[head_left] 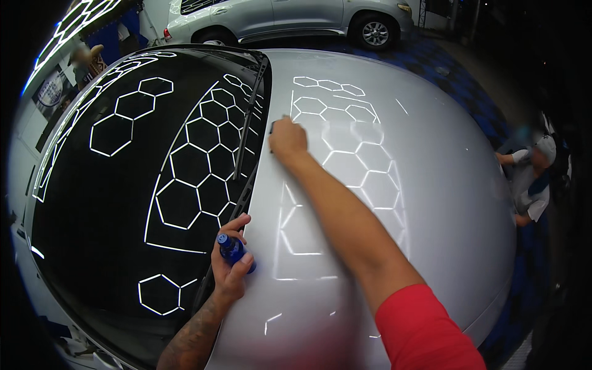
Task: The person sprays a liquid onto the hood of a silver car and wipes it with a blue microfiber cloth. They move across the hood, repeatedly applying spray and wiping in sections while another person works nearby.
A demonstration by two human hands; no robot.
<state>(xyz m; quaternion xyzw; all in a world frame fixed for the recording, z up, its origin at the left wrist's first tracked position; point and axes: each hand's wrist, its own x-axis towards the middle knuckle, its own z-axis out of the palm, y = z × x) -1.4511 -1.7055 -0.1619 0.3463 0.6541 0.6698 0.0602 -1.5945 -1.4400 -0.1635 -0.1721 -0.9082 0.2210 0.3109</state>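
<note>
My left hand (229,266) is wrapped round a small blue bottle (234,250) with a blue cap, tilted toward the windshield. It is beside the lower edge of the glass, over the silver car hood (444,179). Reaching far across the hood, my right hand (288,140) is closed and pressed down close to the windshield edge. A bit of something dark shows at its fingers, but most of it is hidden under the hand. Around the right forearm the paint looks hazy, with white hexagon light reflections.
To the left is the dark windshield (80,203), with a black wiper (243,135) along its base. Another silver car (277,18) stands at the far side. A person in a light shirt (531,188) leans by the hood's right edge; another person (86,65) is at far left.
</note>
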